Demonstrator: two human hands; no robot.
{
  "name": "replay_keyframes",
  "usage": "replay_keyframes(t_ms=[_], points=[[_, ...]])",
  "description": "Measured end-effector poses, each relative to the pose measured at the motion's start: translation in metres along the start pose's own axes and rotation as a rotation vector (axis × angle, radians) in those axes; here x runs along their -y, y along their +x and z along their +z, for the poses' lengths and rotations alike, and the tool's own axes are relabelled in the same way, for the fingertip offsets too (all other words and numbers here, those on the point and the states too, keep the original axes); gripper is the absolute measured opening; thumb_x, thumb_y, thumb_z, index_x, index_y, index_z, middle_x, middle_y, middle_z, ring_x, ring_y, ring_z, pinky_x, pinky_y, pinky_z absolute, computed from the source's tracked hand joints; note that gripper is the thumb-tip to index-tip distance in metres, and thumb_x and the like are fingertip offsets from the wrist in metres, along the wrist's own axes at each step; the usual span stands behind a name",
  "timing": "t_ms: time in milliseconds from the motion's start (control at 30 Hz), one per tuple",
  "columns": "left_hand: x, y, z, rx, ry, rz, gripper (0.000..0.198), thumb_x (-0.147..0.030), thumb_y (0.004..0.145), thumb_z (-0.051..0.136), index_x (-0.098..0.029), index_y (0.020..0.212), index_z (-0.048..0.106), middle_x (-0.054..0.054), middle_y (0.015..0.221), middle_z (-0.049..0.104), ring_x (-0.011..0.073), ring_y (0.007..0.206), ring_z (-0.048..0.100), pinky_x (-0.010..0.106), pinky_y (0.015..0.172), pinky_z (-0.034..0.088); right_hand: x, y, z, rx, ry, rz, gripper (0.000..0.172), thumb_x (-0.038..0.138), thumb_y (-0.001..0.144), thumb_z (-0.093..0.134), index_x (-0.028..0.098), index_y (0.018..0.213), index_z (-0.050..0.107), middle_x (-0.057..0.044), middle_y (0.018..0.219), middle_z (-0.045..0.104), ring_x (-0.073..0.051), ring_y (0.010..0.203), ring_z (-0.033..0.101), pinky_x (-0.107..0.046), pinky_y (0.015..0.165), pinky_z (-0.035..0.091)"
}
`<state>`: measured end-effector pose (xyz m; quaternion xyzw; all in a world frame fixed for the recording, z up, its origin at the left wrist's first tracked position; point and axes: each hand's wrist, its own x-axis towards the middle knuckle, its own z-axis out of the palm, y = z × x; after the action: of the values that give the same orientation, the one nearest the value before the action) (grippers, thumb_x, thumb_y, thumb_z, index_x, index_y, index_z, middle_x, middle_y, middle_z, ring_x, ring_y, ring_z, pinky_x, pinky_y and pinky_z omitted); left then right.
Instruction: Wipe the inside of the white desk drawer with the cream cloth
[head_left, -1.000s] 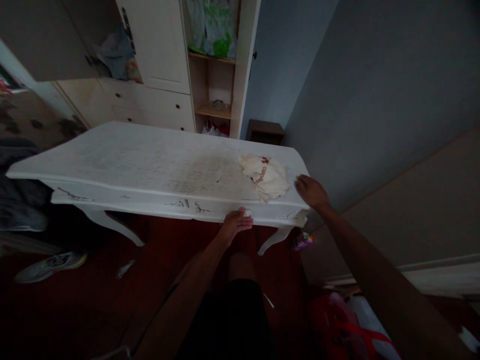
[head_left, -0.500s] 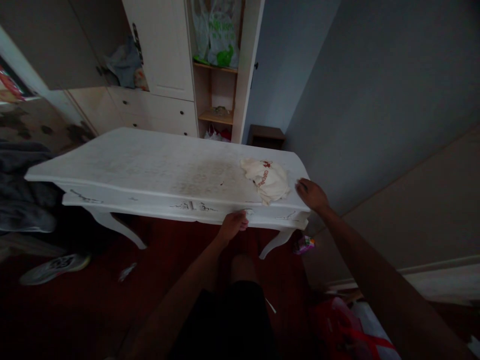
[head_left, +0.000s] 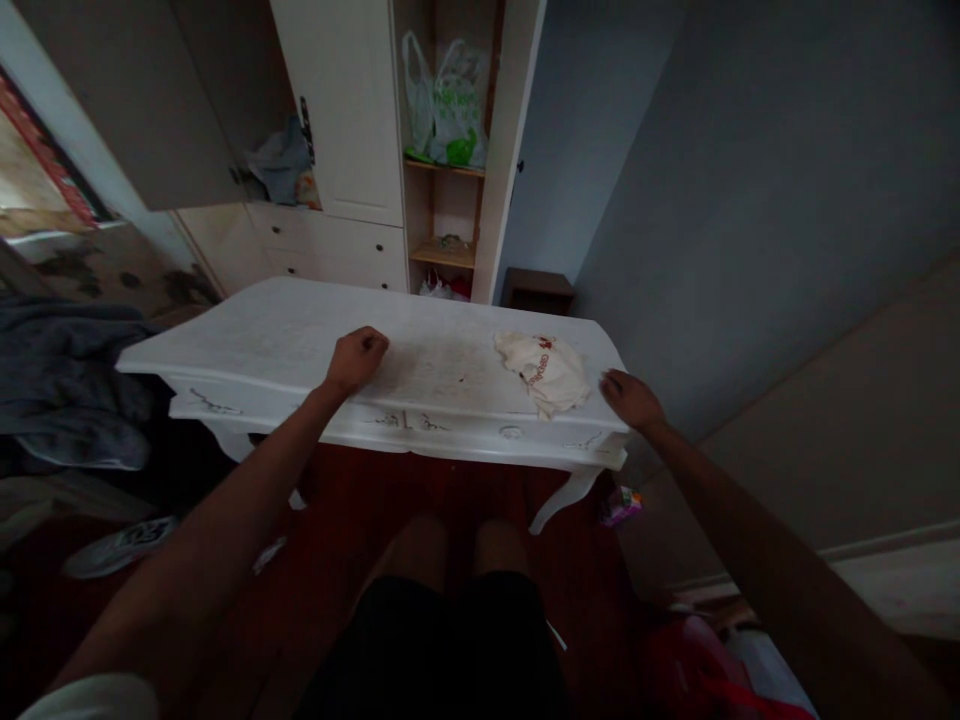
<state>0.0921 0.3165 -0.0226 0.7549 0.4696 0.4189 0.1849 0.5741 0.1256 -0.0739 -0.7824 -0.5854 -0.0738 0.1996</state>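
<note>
A white table (head_left: 337,320) with carved trim and curved legs stands before me, its top smudged with grey dirt. My left hand (head_left: 361,358) is over the left half of the tabletop, fingers curled in, and nothing shows in it. At the right end, my right hand (head_left: 632,399) rests by the table's edge, fingers stretched onto the corner. Close to its fingertips lies a crumpled cream cloth (head_left: 551,375) with red print. A round drawer knob (head_left: 511,433) is on the front below the cloth.
Behind the table is a white wardrobe (head_left: 352,130) with open doors and plastic bags (head_left: 454,110) on a shelf. Grey fabric (head_left: 67,390) is heaped at left above a shoe (head_left: 120,548). A purple box (head_left: 621,506) and red bag (head_left: 682,660) lie on the floor at right.
My left hand has left the drawer knob and moved up and left over the tabletop. My right hand stays at the right corner. The view has shifted slightly.
</note>
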Motion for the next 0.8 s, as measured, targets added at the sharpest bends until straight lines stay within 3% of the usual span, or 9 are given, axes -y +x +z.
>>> replay_keyframes(t_ms=[133,300,433,533,633,700,800], points=[[0.030,0.006,0.000,0.087,0.180,0.032,0.029,-0.035,0.077,0.046,-0.015,0.078,0.067,0.008,0.082,0.069,0.0192,0.077,0.060,0.027,0.074,0.045,0.001,-0.001,0.000,-0.006,0.002,0.005,0.047,0.039,0.091,0.037,0.011,0.120,0.062,-0.018,0.132,0.058,-0.029,0.123,0.054,-0.042,0.107,0.039],[0.034,0.004,0.002,0.102,0.178,0.010,0.035,-0.038,0.078,0.045,-0.013,0.084,0.069,0.010,0.086,0.070,0.0207,0.080,0.061,0.028,0.074,0.044,0.001,0.001,-0.004,0.010,0.063,0.042,0.045,0.038,0.088,0.042,0.010,0.116,0.063,-0.019,0.132,0.057,-0.030,0.123,0.053,-0.044,0.107,0.037],[0.033,0.005,0.001,0.092,0.154,-0.038,0.033,-0.035,0.077,0.046,-0.013,0.084,0.070,0.010,0.085,0.070,0.0192,0.079,0.061,0.027,0.074,0.043,0.008,0.015,-0.015,0.009,0.272,0.209,0.033,0.037,0.081,0.054,0.014,0.101,0.067,-0.016,0.118,0.066,-0.031,0.113,0.059,-0.047,0.103,0.040],[0.033,0.006,0.001,0.067,0.139,-0.074,0.031,-0.033,0.077,0.047,-0.013,0.082,0.070,0.009,0.083,0.070,0.0187,0.078,0.061,0.026,0.072,0.043,0.031,0.031,-0.026,-0.061,0.408,0.267,0.039,0.046,0.083,0.054,0.013,0.100,0.066,-0.016,0.114,0.067,-0.030,0.109,0.061,-0.047,0.099,0.043],[0.032,0.006,0.001,0.060,0.111,-0.104,0.029,-0.033,0.077,0.049,-0.014,0.081,0.070,0.008,0.081,0.070,0.0187,0.077,0.061,0.025,0.070,0.043,0.068,0.047,-0.031,-0.083,0.490,0.204,0.058,0.058,0.082,0.056,0.014,0.120,0.058,-0.016,0.130,0.058,-0.028,0.120,0.055,-0.042,0.101,0.043],[0.032,0.006,0.001,0.047,0.101,-0.122,0.028,-0.032,0.077,0.050,-0.014,0.080,0.071,0.008,0.081,0.070,0.0188,0.077,0.062,0.025,0.070,0.043,0.094,0.057,-0.029,-0.019,0.516,0.171,0.075,0.062,0.073,0.066,0.017,0.131,0.052,-0.016,0.140,0.049,-0.029,0.127,0.049,-0.042,0.103,0.042],[0.031,0.006,0.001,0.027,0.094,-0.133,0.028,-0.032,0.077,0.050,-0.014,0.080,0.071,0.008,0.080,0.070,0.0187,0.077,0.062,0.026,0.071,0.043,0.129,0.067,-0.019,0.194,0.581,0.215,0.091,0.060,0.064,0.076,0.015,0.137,0.045,-0.020,0.138,0.050,-0.029,0.114,0.058,-0.040,0.090,0.050]])
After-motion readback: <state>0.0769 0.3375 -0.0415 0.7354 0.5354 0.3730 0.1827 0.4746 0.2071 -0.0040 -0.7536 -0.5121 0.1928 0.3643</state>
